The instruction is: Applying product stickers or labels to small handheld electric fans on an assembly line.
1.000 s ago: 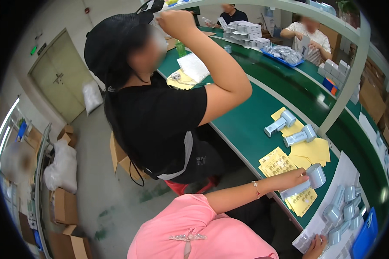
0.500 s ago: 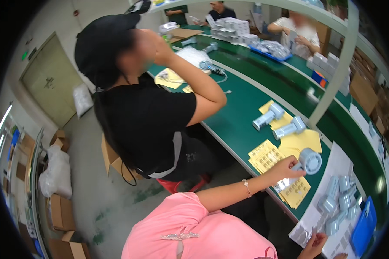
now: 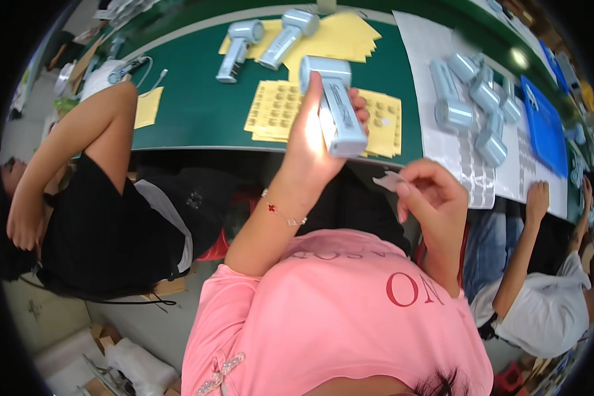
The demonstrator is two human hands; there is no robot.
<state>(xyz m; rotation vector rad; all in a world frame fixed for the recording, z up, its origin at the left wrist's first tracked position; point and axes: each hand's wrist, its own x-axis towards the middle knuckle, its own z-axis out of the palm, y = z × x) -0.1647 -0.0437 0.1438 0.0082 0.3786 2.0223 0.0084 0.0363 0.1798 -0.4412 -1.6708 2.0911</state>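
My left hand (image 3: 302, 142) is wrapped round a light-blue handheld fan (image 3: 342, 109), raised in front of me. The fan's round head points away from me and its handle end points toward me, with fine print along the handle. To the right, and apart from the fan, my right hand (image 3: 439, 195) pinches a small whitish, film-like piece (image 3: 387, 180) between thumb and forefinger. Yellow sheets of small stickers (image 3: 270, 111) lie on the green table under and behind the fan. Two more light-blue fans (image 3: 236, 56) rest farther back on plain yellow sheets (image 3: 343, 36).
Several light-blue fans (image 3: 454, 112) lie on a white sheet (image 3: 419, 63) at the right, beside a blue tray (image 3: 544, 132). One co-worker's bent arm (image 3: 79, 152) is close on my left. Another co-worker, in a white top (image 3: 544, 310), sits on my right.
The view has swung to the right. The fan in my left hand has turned so its handle faces me. My right hand has come up in front of me, pinching the whitish piece.
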